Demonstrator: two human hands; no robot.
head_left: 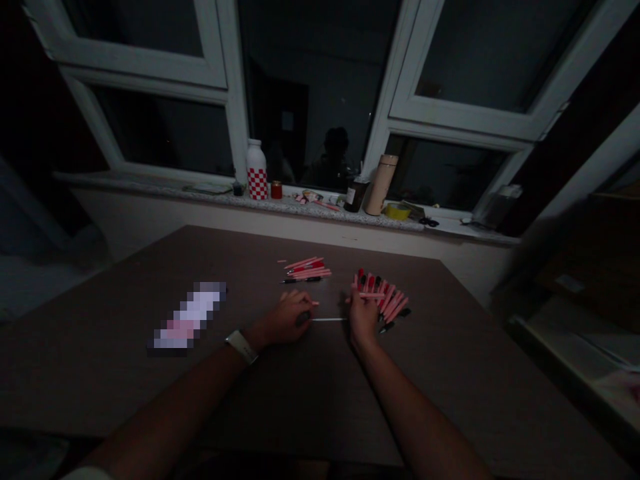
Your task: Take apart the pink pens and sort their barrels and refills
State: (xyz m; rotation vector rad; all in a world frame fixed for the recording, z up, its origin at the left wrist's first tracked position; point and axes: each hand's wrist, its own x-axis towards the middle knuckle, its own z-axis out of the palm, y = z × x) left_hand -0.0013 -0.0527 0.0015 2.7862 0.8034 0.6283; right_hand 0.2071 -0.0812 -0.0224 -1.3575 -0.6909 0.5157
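Observation:
My left hand [289,319] rests on the brown table [125,360], fingers curled round a small dark pen part, with a pink piece showing at its fingertips. A thin white refill [327,320] runs from it toward my right hand [362,315]. The fingers of that hand are closed on a pink pen barrel [369,295] held crosswise. Just right of it lies a fanned heap of pink and red pen parts [387,297]. A smaller pile of pink pens [307,269] lies farther back, beyond my left hand. A watch [241,346] sits on my left wrist.
A blurred pale object [189,315] lies on the table to the left. The window sill [210,198] behind holds a red-checked white bottle [257,171], a small red jar [276,190], a beige flask [381,185], yellow tape [397,211]. Shelving stands at the right.

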